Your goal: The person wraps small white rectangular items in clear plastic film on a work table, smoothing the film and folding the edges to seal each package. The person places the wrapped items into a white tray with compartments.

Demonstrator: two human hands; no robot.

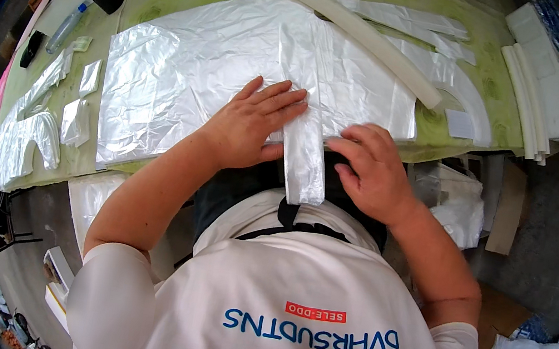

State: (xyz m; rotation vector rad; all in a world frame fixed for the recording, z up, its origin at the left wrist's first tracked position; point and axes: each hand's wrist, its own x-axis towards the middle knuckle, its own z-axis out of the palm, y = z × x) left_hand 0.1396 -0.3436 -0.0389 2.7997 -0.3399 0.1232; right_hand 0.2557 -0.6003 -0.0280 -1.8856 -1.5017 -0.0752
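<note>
A large sheet of shiny, clear plastic film lies wrinkled across the table. My left hand rests flat on it, fingers stretched, just left of a long folded strip of the film. That strip runs toward me, and its near end hangs past the table edge against my waist. To the right of the strip is my right hand, its fingers bent and apart, with nothing visible between thumb and fingers. The fingertips are close to the table edge; whether they touch the film I cannot tell.
A long cream tube lies slantwise on the film at the far right. Smaller film pieces and a plastic bottle sit at the left of the green-covered table. White rolled lengths and stacked boards are at the right.
</note>
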